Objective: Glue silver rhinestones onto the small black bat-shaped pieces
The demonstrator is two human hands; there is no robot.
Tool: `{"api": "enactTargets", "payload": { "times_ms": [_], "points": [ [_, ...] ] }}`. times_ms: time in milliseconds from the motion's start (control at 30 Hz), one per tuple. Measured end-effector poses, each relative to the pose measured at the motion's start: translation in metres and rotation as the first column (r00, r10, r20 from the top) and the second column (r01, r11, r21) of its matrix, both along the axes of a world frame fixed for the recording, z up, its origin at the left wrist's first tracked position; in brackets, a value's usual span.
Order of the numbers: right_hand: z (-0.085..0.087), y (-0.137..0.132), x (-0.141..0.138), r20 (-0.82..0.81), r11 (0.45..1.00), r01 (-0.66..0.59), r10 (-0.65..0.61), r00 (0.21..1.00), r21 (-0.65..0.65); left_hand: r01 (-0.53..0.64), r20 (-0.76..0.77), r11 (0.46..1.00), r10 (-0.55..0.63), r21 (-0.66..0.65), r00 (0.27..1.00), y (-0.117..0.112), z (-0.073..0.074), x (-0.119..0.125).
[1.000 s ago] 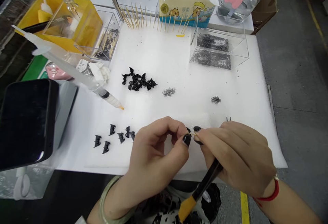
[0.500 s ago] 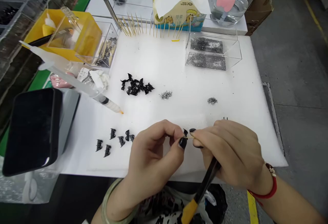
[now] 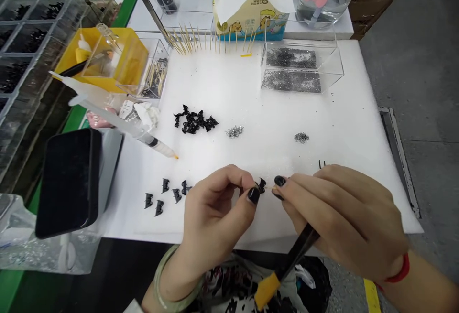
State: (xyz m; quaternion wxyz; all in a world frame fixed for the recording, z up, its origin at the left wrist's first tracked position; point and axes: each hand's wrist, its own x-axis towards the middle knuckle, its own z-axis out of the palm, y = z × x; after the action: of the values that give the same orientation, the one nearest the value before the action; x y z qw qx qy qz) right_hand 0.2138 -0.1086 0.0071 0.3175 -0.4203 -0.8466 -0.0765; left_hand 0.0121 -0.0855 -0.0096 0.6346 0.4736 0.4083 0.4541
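My left hand (image 3: pixel 218 217) pinches a tiny black bat-shaped piece (image 3: pixel 262 185) between thumb and index finger. Facing it, my right hand (image 3: pixel 344 212) is closed on a thin wooden toothpick (image 3: pixel 270 188), whose tip points at the piece; whether they touch I cannot tell. A black tool with a yellow end (image 3: pixel 297 248) is also tucked in my right hand, slanting down. Several black bat pieces (image 3: pixel 159 207) lie spaced out left of my left hand, one partly hidden by it. Farther up is a heap of bat pieces (image 3: pixel 195 122), with a silver pile of tiny bits (image 3: pixel 234 131) beside it.
A syringe (image 3: pixel 150 140) and a phone (image 3: pixel 68 181) lie at left, near a yellow bin (image 3: pixel 132 57). Upright toothpicks (image 3: pixel 229 43) line the white foam board's back, before a tissue pack (image 3: pixel 251 14). A clear box (image 3: pixel 332 71) and a second silver pile (image 3: pixel 301 137) are at right.
My right hand has drawn slightly right, away from my left fingers, so more of the bat piece shows. The camera view has shifted a little.
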Motion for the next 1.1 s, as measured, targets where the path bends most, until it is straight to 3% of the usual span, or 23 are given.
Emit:
{"api": "enactTargets", "payload": {
  "times_ms": [267, 733, 1100],
  "points": [
    [0.0035, -0.0076, 0.0017, -0.009, 0.996, -0.031, 0.030, 1.000, -0.087, 0.009, -0.049, 1.000, -0.010, -0.019, 0.999, -0.0033, 0.0005, -0.0005],
    [-0.0020, -0.0016, -0.0016, -0.024, 0.996, -0.055, 0.054, 0.998, -0.071, 0.071, -0.100, 0.995, -0.064, 0.070, 0.993, -0.0041, 0.0000, -0.0040],
    [-0.0013, -0.0011, -0.0015, -0.046, 0.994, -0.080, 0.077, 0.996, -0.078, 0.051, -0.095, 0.998, -0.048, 0.028, 0.994, -0.0043, 0.0014, -0.0034]
  ]
}}
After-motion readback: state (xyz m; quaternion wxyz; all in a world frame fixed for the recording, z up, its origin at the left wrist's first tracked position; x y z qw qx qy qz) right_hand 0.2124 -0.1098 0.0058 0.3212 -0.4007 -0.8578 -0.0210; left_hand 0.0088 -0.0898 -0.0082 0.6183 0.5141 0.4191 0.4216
